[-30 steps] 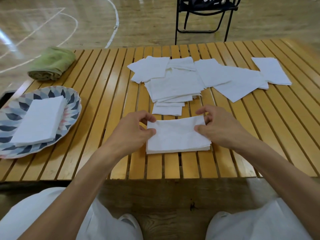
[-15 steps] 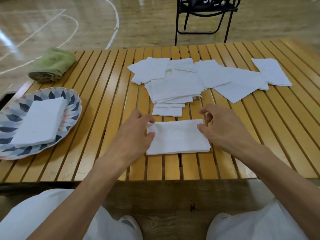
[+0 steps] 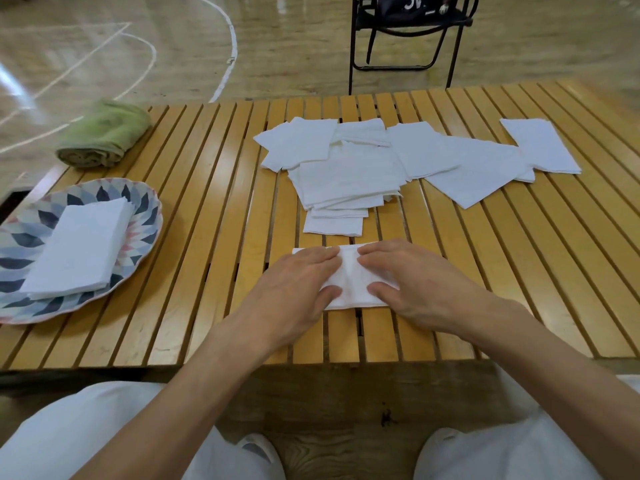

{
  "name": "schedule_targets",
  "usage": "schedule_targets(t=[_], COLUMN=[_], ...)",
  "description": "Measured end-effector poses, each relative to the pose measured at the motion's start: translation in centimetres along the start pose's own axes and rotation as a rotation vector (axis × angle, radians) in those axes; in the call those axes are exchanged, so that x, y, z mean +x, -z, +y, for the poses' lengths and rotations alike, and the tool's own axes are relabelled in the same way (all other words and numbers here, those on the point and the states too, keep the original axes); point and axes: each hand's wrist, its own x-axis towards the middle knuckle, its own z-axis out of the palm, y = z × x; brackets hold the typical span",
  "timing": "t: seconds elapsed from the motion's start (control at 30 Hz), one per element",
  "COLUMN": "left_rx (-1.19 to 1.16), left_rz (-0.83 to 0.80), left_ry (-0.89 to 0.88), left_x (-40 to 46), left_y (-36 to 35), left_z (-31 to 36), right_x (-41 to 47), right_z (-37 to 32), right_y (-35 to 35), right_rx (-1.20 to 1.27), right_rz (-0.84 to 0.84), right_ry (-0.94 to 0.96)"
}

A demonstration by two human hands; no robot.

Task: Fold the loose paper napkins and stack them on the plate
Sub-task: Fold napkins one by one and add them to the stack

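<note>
A folded white napkin [image 3: 351, 282] lies near the table's front edge. My left hand [image 3: 298, 285] and my right hand [image 3: 412, 282] both press flat on it with straight fingers, their fingertips almost meeting at its middle, so most of it is covered. Beyond it, several loose white napkins [image 3: 349, 174] spread across the middle and right of the table. At the left stands a patterned plate [image 3: 145, 216] bearing a stack of folded napkins [image 3: 79, 251].
A rolled green towel [image 3: 104, 136] lies at the table's back left corner. A black folding chair [image 3: 408, 32] stands on the floor behind the table. The slatted wooden table [image 3: 207, 237] ends just in front of my knees.
Both hands let go of the napkin's side edges and moved inward onto its top, now pressing it flat. The napkin looks narrower than before.
</note>
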Motion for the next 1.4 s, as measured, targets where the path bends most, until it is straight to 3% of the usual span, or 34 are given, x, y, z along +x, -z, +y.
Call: schedule_targets(t=[0.37, 0.7, 0.93, 1.2, 1.3, 1.4], left_rx=[-0.052, -0.119, 0.074, 0.190, 0.122, 0.032], left_rz=[-0.064, 0.229, 0.085, 0.001, 0.050, 0.280], left_ry=[0.068, 0.278, 0.425, 0.478, 0.489, 0.457], left_x=[0.2, 7.4, 15.6, 17.1, 16.4, 15.2], left_y=[0.7, 4.9, 4.8, 3.8, 3.8, 5.1], left_z=[-0.1, -1.5, -5.7, -8.7, -8.9, -8.4], right_x=[0.0, 0.1, 0.4, 0.2, 0.3, 0.1], right_z=[0.7, 1.6, 2.5, 2.7, 2.5, 2.4], right_y=[0.3, 1.4, 1.8, 1.7, 1.7, 1.9], right_rx=[0.022, 0.160, 0.123, 0.097, 0.088, 0.091], right_rz=[-0.052, 0.182, 0.164, 0.128, 0.129, 0.140], right_ry=[-0.095, -0.147, -0.163, -0.184, -0.185, -0.185])
